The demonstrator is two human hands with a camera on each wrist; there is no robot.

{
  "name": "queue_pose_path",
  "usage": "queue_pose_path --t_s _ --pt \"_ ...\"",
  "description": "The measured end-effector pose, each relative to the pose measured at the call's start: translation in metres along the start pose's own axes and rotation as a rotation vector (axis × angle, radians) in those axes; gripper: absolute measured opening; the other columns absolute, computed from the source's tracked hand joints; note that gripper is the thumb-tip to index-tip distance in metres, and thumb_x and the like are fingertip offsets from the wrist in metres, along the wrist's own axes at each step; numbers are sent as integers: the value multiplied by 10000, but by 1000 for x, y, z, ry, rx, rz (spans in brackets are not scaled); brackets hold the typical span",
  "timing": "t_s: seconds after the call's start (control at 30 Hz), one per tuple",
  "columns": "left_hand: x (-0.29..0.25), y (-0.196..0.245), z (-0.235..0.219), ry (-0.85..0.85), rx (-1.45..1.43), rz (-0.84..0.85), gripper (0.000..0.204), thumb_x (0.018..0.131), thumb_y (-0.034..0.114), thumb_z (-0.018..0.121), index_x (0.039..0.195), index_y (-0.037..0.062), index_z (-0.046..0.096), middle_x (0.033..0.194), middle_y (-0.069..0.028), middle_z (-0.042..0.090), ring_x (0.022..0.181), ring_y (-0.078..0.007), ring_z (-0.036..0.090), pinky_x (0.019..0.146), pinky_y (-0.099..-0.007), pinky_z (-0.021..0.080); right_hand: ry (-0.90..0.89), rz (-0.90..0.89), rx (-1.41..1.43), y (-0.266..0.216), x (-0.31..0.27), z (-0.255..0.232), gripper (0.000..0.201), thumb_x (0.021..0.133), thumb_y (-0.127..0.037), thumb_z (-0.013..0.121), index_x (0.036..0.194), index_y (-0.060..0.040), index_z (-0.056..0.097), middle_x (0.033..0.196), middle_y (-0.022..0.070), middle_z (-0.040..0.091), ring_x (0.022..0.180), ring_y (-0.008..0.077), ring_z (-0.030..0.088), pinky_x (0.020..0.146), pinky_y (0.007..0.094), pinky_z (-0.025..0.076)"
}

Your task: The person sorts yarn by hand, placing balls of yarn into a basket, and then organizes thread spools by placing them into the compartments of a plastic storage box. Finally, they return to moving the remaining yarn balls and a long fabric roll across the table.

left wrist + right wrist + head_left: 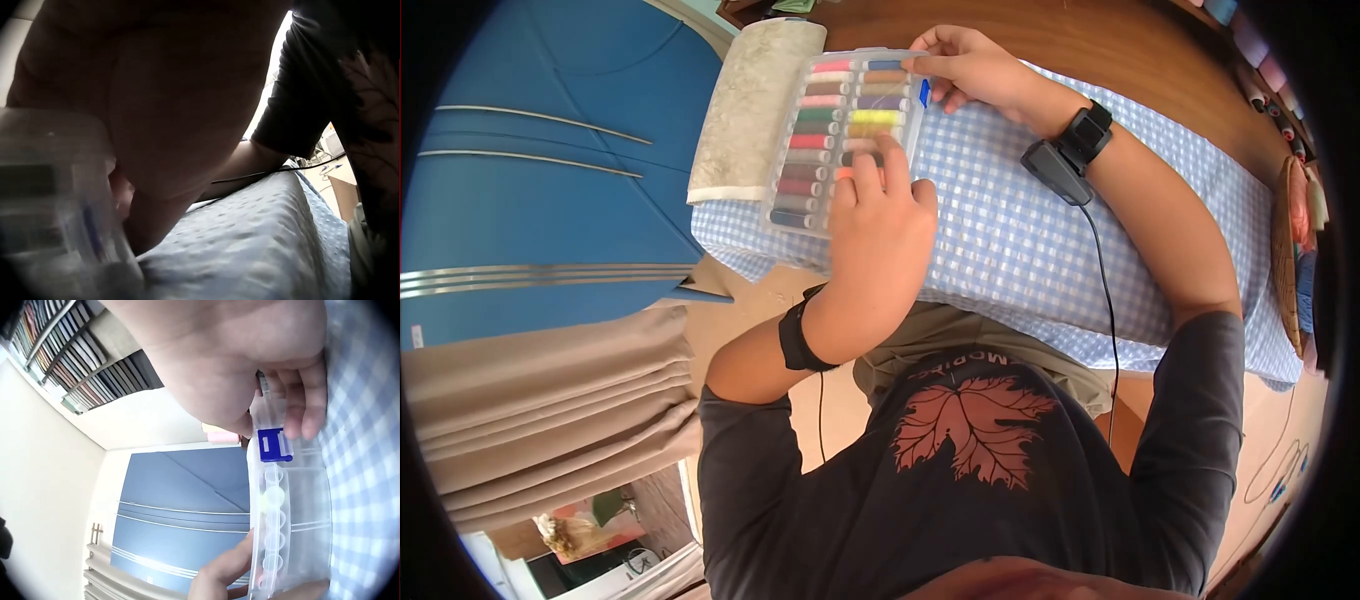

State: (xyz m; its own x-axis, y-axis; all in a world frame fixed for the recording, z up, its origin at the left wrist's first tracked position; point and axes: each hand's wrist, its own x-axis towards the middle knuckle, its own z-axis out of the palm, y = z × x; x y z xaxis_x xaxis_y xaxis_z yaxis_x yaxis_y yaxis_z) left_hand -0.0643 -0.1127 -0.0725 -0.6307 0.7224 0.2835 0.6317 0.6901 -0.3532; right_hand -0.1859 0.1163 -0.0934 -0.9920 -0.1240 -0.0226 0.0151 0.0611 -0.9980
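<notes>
A clear plastic thread box (pixel 847 104) stands on the blue-and-white checked cloth (pixel 1020 190), its lid down over two columns of colored thread spools, among them a yellow spool (pixel 877 117). My left hand (pixel 880 235) grips the box's near side, fingers spread over the lid; its thumb is hidden in the head view. At the far corner, my right hand (pixel 980 70) holds the box's edge with the thumb on top and fingers down the side. Beside those fingers sits a blue latch (pixel 275 445). In the left wrist view, the dark palm hides much of the box.
A pale textured pad (pixel 750 110) lies left of the box. Behind the cloth runs a brown wooden tabletop (pixel 1050 35). A wicker basket (pixel 1287 250) with colored items stands at the right. A black cable (pixel 1108 300) hangs from the right wrist camera.
</notes>
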Motion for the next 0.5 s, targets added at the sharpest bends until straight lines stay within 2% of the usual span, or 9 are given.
queue_pose_path --t_s 0.07,0.3,0.37,0.4,0.47,0.5 --pt "2 5 1 -16 104 22 91 872 124 714 942 78 750 1460 -315 588 1185 -407 596 936 -461 508 -5 23 -18 -2 0 1 410 1039 -343 788 1281 -51 632 991 11 680 801 69 664 637 241 589" --pt "5 12 5 -10 215 20 223 889 119 696 1112 120 694 1433 -303 590 1137 -408 594 935 -473 517 -23 6 -9 2 1 -2 424 1044 -353 786 1292 -49 625 1016 19 681 811 78 668 650 247 603" --pt "6 7 4 -30 65 -45 349 898 115 717 1244 135 680 1437 -277 591 1174 -405 602 958 -497 523 -26 10 -10 3 3 -2 422 1047 -347 784 1296 -47 622 1022 22 678 817 84 671 654 251 612" --pt "7 2 0 -30 66 -44 349 898 115 717 1244 135 680 1437 -277 591 1174 -405 602 958 -497 523 -25 10 -8 2 2 -2 422 1047 -347 784 1296 -47 622 1022 22 678 817 84 671 654 251 612" --pt "8 -10 -10 -39 -232 -112 468 899 121 743 1359 96 661 1437 -245 603 1237 -399 604 1000 -521 524 -36 6 -1 1 1 -2 414 1051 -338 780 1297 -45 621 1016 21 675 817 85 671 657 251 622" --pt "8 -14 -10 -39 -233 -109 468 899 121 743 1359 96 661 1437 -245 603 1237 -399 604 1000 -521 524 -33 7 0 2 1 -3 414 1051 -338 780 1297 -45 621 1016 21 675 817 85 671 657 251 622"
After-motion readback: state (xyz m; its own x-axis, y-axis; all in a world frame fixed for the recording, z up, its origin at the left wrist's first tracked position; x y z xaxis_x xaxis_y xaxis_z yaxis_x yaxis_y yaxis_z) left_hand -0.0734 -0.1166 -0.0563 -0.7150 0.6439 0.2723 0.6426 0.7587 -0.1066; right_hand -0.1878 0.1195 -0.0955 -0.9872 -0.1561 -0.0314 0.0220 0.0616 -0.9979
